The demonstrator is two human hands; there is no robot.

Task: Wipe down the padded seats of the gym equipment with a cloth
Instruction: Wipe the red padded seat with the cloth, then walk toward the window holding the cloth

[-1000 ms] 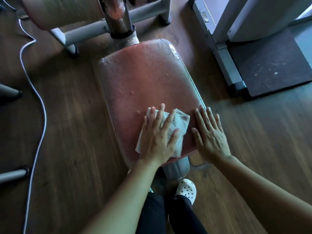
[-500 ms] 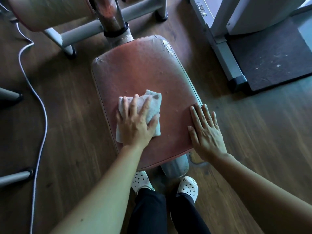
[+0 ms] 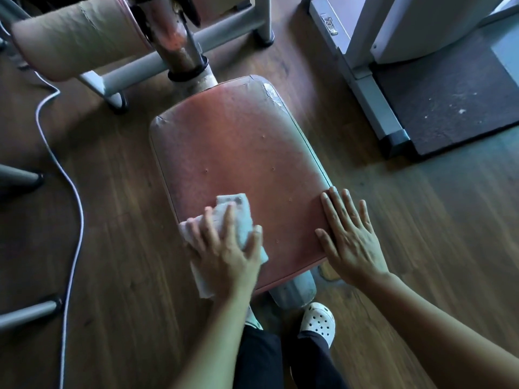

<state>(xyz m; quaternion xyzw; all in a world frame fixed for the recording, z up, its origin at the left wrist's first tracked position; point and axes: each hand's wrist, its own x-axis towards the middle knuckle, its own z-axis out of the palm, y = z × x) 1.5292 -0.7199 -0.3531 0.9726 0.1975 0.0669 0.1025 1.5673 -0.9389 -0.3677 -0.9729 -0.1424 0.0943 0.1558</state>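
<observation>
The left hand (image 3: pixel 224 254) presses the cloth (image 3: pixel 238 211) flat, fingers spread, on the padded seat (image 3: pixel 238 144); the cloth protrudes beyond the fingertips and beneath the wrist. The right hand (image 3: pixel 351 240) rests flat, fingers extended, on the seat edge, apart from the cloth.

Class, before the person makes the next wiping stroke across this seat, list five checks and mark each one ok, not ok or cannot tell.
1. Cloth pressed under the left hand on the red padded seat: ok.
2. Right hand flat on the seat's right edge, bracing it: ok.
3. Cloth fully on the seat: not ok, part overhangs the near-left edge.
4. Upholstery intact: not ok, torn far-right corner.
5. White cable away from the seat, on the floor: ok.
</observation>
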